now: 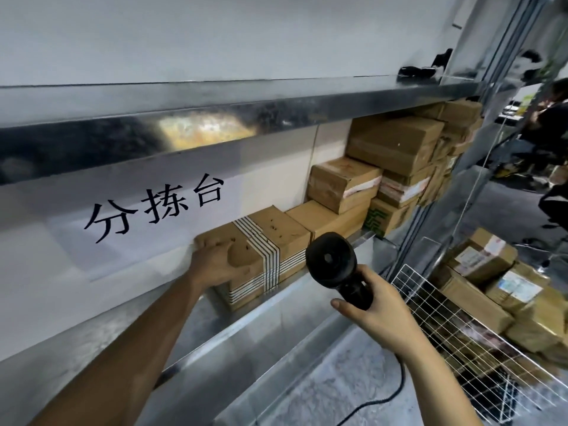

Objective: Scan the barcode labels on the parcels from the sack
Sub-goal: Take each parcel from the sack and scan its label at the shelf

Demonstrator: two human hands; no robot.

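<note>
Two hands busy | L hand point(215, 262) fingers grip striped parcel point(261, 250) on shelf point(285, 290) | R hand point(373, 305) grips scanner point(335, 265), head twd parcel

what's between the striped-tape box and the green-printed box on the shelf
In the head view, one plain brown carton sits on the shelf between the striped-tape box under the left hand and the green-printed box.

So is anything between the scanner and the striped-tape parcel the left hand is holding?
Nothing visible. The scanner in the right hand sits just right of the striped-tape parcel; the left hand grips its left end.
</note>
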